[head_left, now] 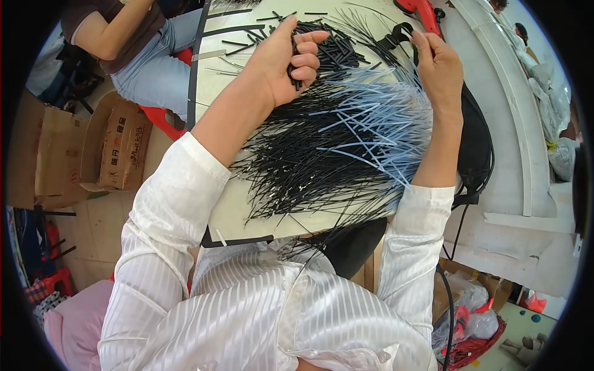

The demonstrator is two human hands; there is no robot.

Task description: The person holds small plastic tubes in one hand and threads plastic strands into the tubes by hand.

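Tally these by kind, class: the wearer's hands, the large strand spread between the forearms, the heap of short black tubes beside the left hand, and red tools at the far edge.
Hands: 2 (left hand, right hand)
Strand spread: 1
Tube heap: 1
Red tool: 1
Total: 5
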